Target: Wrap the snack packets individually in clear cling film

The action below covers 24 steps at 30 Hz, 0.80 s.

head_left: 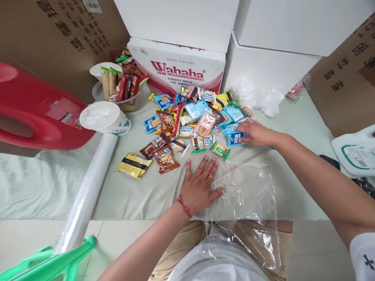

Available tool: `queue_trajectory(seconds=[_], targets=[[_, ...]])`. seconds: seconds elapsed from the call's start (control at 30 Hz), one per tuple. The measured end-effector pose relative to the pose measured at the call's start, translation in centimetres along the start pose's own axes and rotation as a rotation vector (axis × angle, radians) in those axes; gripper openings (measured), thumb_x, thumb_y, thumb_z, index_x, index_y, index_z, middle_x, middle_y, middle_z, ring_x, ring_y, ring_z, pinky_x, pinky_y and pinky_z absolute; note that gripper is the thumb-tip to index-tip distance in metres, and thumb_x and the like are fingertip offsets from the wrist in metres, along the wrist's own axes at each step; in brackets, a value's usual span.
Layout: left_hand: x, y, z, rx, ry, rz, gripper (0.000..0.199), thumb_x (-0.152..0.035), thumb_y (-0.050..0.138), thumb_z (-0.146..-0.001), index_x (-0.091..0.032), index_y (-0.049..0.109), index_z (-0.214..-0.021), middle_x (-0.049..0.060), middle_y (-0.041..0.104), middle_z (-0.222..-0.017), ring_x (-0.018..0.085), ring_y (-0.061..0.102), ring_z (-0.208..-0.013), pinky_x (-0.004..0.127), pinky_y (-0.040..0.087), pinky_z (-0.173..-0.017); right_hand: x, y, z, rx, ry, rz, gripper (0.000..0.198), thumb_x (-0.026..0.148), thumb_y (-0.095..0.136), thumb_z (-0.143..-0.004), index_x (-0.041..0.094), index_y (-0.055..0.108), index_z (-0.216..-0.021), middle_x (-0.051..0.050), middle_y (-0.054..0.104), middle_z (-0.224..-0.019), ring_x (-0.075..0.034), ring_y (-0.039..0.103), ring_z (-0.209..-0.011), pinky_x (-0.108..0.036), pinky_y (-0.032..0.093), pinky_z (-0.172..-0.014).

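Observation:
My left hand lies flat with its fingers spread, palm down on the cloth at the edge of a clear plastic bag. The bag runs over the table edge toward my lap. My right hand is at the right side of the snack pile, fingers bent around the end of a blue biscuit packet. Its fingertips are partly hidden. Just beyond my left fingertips sits a green-ended biscuit packet. Nearby lie a brown cookie packet and a yellow packet.
A Wahaha carton and white boxes stand behind the pile. At left are a paper cup, a snack tub, a red jug and a plastic film roll. Crumpled clear bags and a white bottle are at right.

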State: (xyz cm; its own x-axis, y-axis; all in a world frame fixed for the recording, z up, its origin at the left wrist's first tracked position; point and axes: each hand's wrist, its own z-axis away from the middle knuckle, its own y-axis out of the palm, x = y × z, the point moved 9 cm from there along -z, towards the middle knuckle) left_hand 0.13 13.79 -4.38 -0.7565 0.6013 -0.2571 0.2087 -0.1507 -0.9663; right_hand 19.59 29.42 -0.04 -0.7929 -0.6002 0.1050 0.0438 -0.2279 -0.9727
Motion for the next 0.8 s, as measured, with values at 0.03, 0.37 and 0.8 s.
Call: queue_trajectory(seconds=[0.03, 0.37, 0.8], targets=[[0.0, 0.0, 0.0, 0.0, 0.0, 0.0, 0.085, -0.075, 0.029, -0.094, -0.025, 0.026, -0.162, 0.008, 0.029, -0.167, 0.034, 0.017, -0.157, 0.07, -0.005, -0.123, -0.2, 0.0, -0.5, 0.01, -0.015, -0.018, 0.03, 0.039, 0.059, -0.091, 0.016, 0.068, -0.108, -0.013, 0.067, -0.106, -0.029, 0.051, -0.105, -0.038, 0.037, -0.092], [-0.2, -0.4, 0.0, -0.036, 0.005, -0.017, 0.085, -0.075, 0.034, -0.094, -0.021, 0.032, -0.16, 0.011, 0.035, -0.164, 0.035, 0.024, -0.155, 0.071, 0.002, -0.123, -2.7, 1.0, -3.6, 0.123, 0.079, 0.041, 0.041, 0.04, 0.069, -0.082, 0.016, 0.068, -0.115, -0.017, 0.067, -0.121, -0.038, 0.052, -0.121, -0.042, 0.04, -0.096], [-0.3, 0.2, 0.0, -0.034, 0.015, -0.015, 0.083, -0.071, 0.038, -0.095, -0.02, 0.03, -0.161, 0.013, 0.034, -0.165, 0.035, 0.025, -0.155, 0.074, -0.004, -0.12, 2.1, 0.1, 3.3, -0.183, 0.365, -0.168, 0.051, 0.03, 0.063, -0.09, 0.017, 0.054, -0.138, -0.015, 0.07, -0.122, -0.03, 0.065, -0.105, -0.037, 0.048, -0.087]])
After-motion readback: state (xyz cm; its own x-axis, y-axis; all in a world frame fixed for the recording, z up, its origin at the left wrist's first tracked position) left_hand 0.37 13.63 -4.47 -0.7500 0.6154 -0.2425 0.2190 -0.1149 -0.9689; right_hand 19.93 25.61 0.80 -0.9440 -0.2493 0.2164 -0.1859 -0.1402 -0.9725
